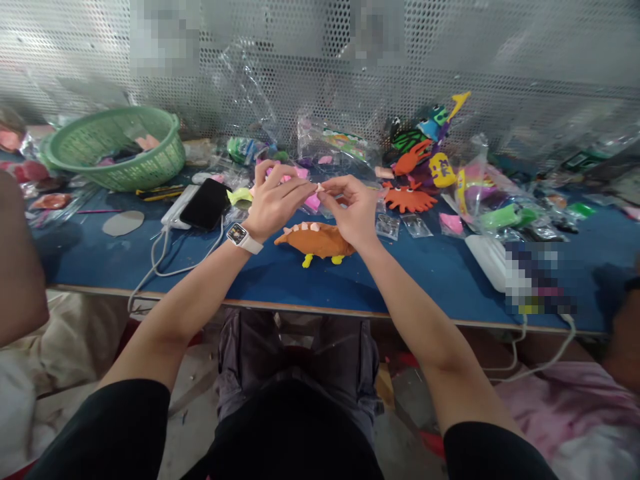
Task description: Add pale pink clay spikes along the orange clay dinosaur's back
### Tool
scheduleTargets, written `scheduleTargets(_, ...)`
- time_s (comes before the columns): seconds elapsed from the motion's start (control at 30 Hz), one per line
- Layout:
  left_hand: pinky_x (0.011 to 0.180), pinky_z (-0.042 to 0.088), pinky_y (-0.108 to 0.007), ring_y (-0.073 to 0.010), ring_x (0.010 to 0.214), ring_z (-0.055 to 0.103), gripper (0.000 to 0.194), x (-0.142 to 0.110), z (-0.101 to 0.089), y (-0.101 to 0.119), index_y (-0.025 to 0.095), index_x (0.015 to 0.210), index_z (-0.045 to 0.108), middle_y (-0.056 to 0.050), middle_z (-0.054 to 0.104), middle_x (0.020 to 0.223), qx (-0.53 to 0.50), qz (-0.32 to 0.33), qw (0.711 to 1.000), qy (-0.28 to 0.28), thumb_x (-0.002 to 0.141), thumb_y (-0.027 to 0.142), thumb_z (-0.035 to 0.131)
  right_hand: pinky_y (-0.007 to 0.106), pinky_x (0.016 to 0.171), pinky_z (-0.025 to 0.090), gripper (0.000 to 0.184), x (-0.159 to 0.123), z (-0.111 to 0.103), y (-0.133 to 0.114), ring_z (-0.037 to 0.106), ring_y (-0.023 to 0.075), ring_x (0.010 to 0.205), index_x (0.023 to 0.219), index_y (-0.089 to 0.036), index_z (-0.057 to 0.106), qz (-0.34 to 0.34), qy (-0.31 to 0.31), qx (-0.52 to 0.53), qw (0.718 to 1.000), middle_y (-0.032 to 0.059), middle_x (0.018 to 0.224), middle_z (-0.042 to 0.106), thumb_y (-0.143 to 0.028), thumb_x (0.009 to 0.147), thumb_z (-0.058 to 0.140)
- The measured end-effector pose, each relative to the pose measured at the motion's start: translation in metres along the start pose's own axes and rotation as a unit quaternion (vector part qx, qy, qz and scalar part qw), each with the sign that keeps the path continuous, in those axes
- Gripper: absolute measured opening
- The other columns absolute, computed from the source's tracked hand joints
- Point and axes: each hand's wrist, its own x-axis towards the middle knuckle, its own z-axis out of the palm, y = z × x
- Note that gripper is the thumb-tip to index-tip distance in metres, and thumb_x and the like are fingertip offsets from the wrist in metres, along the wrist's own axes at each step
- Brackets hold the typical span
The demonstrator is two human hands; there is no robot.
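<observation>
My left hand point(280, 203), with a watch point(237, 233) on its wrist, and my right hand point(356, 208) meet at the fingertips. Between them they pinch a small pale pink piece of modelling clay point(321, 189). Just below the hands, an orange clay animal figure point(320, 241) stands on the blue table point(260, 280). Pale pink bumps run along its back, and yellow feet show underneath. The right hand hides part of its right end. Pink clay point(313, 201) lies behind the fingers.
At the left are a green basket point(150, 167), a black phone point(205, 203) and white cables. An orange clay crab point(410, 198), clay figures and plastic bags crowd the back right. A white device point(485, 261) lies near the right front edge. Other people's arms show at both sides.
</observation>
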Motion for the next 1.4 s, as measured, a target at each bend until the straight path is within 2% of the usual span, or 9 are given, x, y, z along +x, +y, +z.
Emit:
scheduleTargets(0.17, 0.113, 0.047, -0.067, -0.0275, 0.115, 0.074, 0.023, 0.0, -0.001, 0.0, 0.033, 0.122, 0.08, -0.002, 0.087, 0.11, 0.009, 0.017, 1.0, 0.01, 0.115, 0.037, 0.059, 0.03, 0.074, 0.061, 0.038, 0.0, 0.0, 0.002, 0.078, 0.0156, 0.086, 0.103, -0.03, 0.08, -0.011, -0.003, 0.001, 1.0, -0.0025, 0.097, 0.083, -0.066, 0.092, 0.085)
scheduleTargets(0.37, 0.109, 0.05, -0.063, -0.0259, 0.111, 0.076, 0.018, 0.001, -0.002, 0.003, 0.035, 0.121, 0.078, 0.001, 0.088, 0.109, 0.027, 0.043, 0.998, 0.03, 0.113, 0.034, 0.062, 0.03, 0.072, 0.061, 0.042, -0.001, 0.001, 0.002, 0.078, 0.0151, 0.084, 0.101, -0.03, 0.079, -0.006, 0.004, -0.001, 1.0, -0.0031, 0.094, 0.082, -0.07, 0.089, 0.086)
scheduleTargets(0.7, 0.117, 0.046, -0.066, -0.0263, 0.117, 0.073, 0.024, -0.001, 0.003, -0.001, 0.035, 0.123, 0.08, -0.001, 0.087, 0.109, 0.005, 0.001, 1.0, 0.005, 0.115, 0.04, 0.057, 0.034, 0.072, 0.063, 0.035, -0.002, -0.001, -0.003, 0.077, 0.0172, 0.084, 0.106, -0.031, 0.078, -0.035, -0.004, -0.042, 0.998, -0.0022, 0.098, 0.082, -0.063, 0.093, 0.085)
scheduleTargets(1.0, 0.118, 0.046, -0.066, -0.0243, 0.116, 0.073, 0.024, 0.0, 0.001, 0.001, 0.033, 0.122, 0.079, -0.001, 0.087, 0.111, -0.007, 0.005, 1.0, 0.001, 0.116, 0.041, 0.057, 0.034, 0.072, 0.061, 0.044, -0.002, 0.0, -0.006, 0.076, 0.0168, 0.081, 0.102, -0.03, 0.077, -0.028, 0.004, -0.045, 0.999, -0.0019, 0.095, 0.082, -0.073, 0.092, 0.082)
scheduleTargets(1.27, 0.12, 0.046, -0.067, -0.0286, 0.12, 0.075, 0.022, 0.0, 0.001, 0.002, 0.035, 0.121, 0.08, -0.003, 0.086, 0.112, -0.015, -0.022, 1.0, -0.014, 0.113, 0.04, 0.061, 0.033, 0.069, 0.061, 0.05, -0.002, 0.001, -0.012, 0.076, 0.0169, 0.081, 0.1, -0.029, 0.077, -0.024, 0.007, -0.052, 0.998, -0.0008, 0.094, 0.082, -0.078, 0.091, 0.079)
scheduleTargets(1.4, 0.123, 0.044, -0.068, -0.0295, 0.122, 0.074, 0.022, 0.0, 0.0, 0.002, 0.035, 0.121, 0.081, -0.004, 0.086, 0.113, -0.02, -0.034, 0.999, -0.027, 0.113, 0.039, 0.061, 0.035, 0.073, 0.063, 0.051, -0.003, 0.0, -0.013, 0.077, 0.0176, 0.083, 0.099, -0.03, 0.079, -0.016, 0.002, -0.059, 0.998, -0.0002, 0.097, 0.083, -0.08, 0.093, 0.076)
